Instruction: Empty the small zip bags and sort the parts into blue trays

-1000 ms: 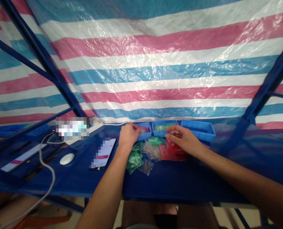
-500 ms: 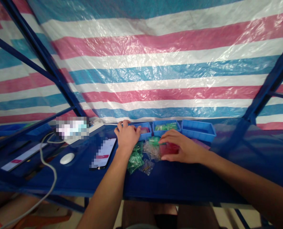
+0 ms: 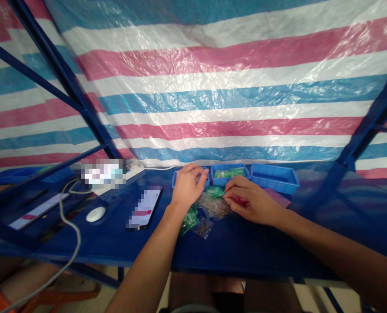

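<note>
My left hand [image 3: 189,184] reaches over the left blue bin [image 3: 174,179], its fingers stretched out and apart, and it hides most of what is inside. My right hand [image 3: 253,202] is closed, thumb and fingertips together. A red plastic packet [image 3: 240,200] shows in the curl of its fingers, mostly covered. The fingertips are at the edge of a pile of clear plastic bags [image 3: 214,206] with thin brownish pieces in them. Green packets [image 3: 189,221] lie below my left wrist, and another green packet [image 3: 214,191] sits behind the clear pile. A small clear bag [image 3: 203,228] lies in front.
The middle blue bin [image 3: 230,176] holds green packets; the right blue bin [image 3: 274,179] stands beside it. A pinkish packet [image 3: 278,198] lies behind my right wrist. To the left are a phone [image 3: 146,208], a white mouse [image 3: 96,214], a power strip [image 3: 110,184] and a white cable [image 3: 77,234].
My left hand has shifted right over the left bin. My right hand's fingers have closed from a wide curl to a pinch, covering more of the red packet. The view has shifted slightly.
</note>
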`<state>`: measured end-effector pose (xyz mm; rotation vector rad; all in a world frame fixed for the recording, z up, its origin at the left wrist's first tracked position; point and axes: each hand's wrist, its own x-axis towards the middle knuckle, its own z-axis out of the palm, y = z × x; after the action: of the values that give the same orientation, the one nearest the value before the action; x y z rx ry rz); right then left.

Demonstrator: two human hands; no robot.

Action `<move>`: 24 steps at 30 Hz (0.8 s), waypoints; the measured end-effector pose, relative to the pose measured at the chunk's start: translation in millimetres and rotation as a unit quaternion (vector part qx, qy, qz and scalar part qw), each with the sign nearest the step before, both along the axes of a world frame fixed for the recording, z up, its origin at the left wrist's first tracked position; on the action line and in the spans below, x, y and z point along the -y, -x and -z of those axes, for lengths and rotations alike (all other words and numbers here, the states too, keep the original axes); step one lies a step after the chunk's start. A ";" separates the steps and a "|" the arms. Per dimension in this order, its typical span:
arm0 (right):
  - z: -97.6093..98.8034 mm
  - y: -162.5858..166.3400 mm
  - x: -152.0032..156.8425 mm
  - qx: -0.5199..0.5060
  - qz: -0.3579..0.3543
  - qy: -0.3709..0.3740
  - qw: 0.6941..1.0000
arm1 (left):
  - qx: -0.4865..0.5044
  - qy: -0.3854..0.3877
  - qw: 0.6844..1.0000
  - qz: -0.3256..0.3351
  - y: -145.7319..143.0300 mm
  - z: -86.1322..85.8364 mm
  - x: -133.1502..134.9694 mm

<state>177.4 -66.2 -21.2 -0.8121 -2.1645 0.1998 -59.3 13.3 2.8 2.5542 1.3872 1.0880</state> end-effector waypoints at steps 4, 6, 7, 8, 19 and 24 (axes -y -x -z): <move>-1.3 -2.1 0.7 -0.066 0.039 -0.008 0.997 | 0.068 -0.006 0.986 0.153 -12.2 -3.6 12.4; -2.6 -4.0 0.0 -0.118 0.060 -0.006 0.991 | 0.086 0.006 0.972 0.217 -18.2 -3.3 18.3; -3.6 -4.9 -0.6 -0.146 0.071 -0.001 0.987 | 0.093 0.014 0.966 0.242 -20.8 -2.6 20.7; -4.7 -5.7 -1.1 -0.173 0.082 0.007 0.982 | 0.100 0.022 0.960 0.261 -23.1 -1.5 22.4; -1.4 -4.7 -9.0 -0.339 0.102 0.152 0.923 | 0.265 0.147 0.928 0.218 -34.7 14.3 17.0; 4.6 -6.1 -19.0 -0.349 0.059 0.202 0.913 | 0.369 0.193 0.878 0.236 -37.2 17.2 11.8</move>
<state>183.6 -47.2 -25.9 -0.9176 -1.4046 0.7732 -22.1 1.6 -14.4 1.7386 0.6482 1.3041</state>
